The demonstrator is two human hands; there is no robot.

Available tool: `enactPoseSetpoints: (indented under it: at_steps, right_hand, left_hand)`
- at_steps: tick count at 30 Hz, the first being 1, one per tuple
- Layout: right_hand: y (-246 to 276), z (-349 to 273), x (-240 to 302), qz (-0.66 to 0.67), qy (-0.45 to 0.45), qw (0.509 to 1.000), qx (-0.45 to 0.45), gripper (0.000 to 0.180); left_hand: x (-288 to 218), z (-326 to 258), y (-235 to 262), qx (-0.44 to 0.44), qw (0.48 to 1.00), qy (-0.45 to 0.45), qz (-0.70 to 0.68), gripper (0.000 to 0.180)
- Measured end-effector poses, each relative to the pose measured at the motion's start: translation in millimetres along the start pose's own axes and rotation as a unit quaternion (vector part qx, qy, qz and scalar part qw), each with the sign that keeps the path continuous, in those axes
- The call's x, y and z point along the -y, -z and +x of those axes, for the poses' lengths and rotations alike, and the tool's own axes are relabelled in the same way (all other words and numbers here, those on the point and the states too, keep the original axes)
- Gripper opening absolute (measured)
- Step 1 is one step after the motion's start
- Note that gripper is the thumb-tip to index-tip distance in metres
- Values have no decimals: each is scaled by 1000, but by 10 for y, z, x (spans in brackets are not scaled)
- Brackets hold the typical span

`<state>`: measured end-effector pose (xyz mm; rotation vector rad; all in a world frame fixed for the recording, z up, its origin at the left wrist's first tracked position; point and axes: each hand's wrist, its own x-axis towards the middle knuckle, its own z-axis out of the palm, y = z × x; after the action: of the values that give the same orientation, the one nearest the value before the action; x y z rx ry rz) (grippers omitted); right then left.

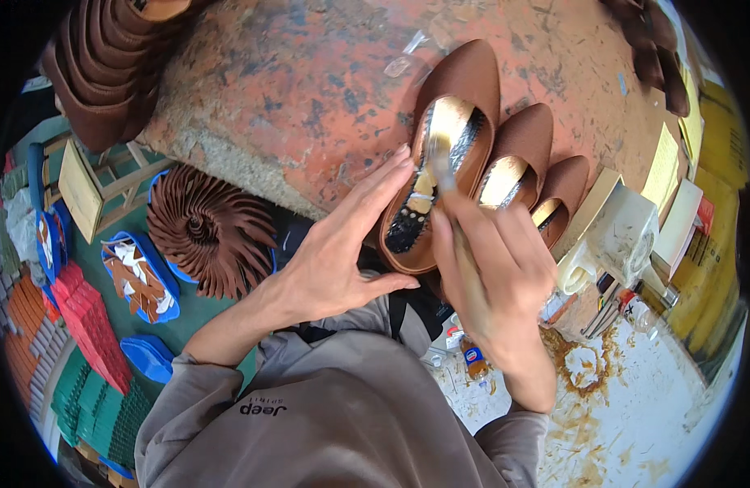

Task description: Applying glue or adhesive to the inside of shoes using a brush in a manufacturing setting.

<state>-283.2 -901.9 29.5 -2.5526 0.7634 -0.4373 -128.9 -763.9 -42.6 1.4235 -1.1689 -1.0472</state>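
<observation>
Over on the left, a fan of brown shoe parts (208,230) was laid out on the floor. The left hand (342,252) was kept flat, fingers spread, against the brown shoe (448,146) on the worn red table (310,81). The right hand (497,276) was closed around a brush (444,163) worked inside the shoe, with two more shoes (538,171) lined up just beside it.

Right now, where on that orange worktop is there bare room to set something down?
The orange worktop is bare between the stack of brown shoes at far left and the row of three brown shoes. It is crowded by the right hand: glue pot, bottles, boxes. The left hand steadies the nearest shoe.
</observation>
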Motion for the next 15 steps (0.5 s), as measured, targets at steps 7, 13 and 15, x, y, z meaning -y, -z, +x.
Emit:
enactPoseSetpoints:
  at_steps: [7,13,15]
  right_hand:
    - [317,186,-346,314,-335,862,215,22]
    - [373,556,-346,183,-333,921,89,18]
    - [394,355,-221,173,-232,957,-1,16]
  left_hand:
    - [5,-19,-52,-10,1000,15,-18,122]
    - [-151,-170,-149,-131,965,-65,217,90]
    - [-221,-240,-294,-140,931,-221,256,42]
